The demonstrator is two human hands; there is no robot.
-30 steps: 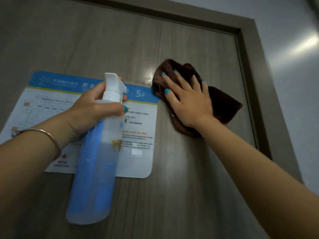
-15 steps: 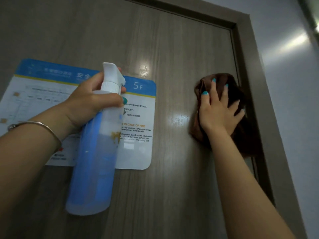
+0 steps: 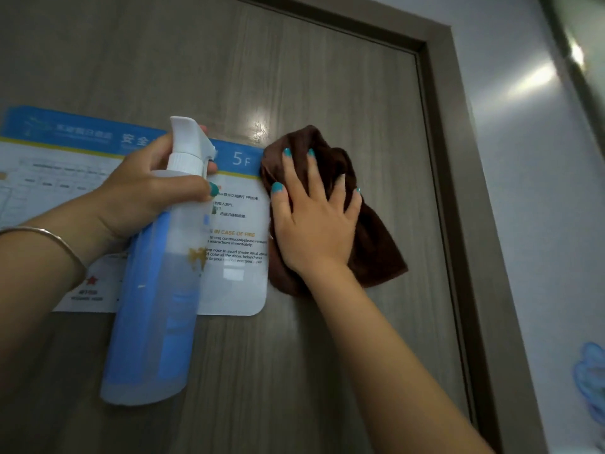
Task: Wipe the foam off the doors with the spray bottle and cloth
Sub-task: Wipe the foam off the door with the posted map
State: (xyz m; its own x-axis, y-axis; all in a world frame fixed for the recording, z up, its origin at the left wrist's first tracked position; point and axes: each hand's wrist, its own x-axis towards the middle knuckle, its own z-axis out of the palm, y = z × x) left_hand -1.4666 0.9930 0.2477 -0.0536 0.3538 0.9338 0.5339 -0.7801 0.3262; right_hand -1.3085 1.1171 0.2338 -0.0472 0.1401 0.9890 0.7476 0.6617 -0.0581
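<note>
My left hand (image 3: 144,191) grips the spray bottle (image 3: 157,290); my right hand (image 3: 314,224), fingers spread flat, presses the cloth (image 3: 373,247) against the door (image 3: 327,93).

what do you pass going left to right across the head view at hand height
bracelet → left hand → spray bottle → right hand on the brown cloth → door frame → grey wall
</note>
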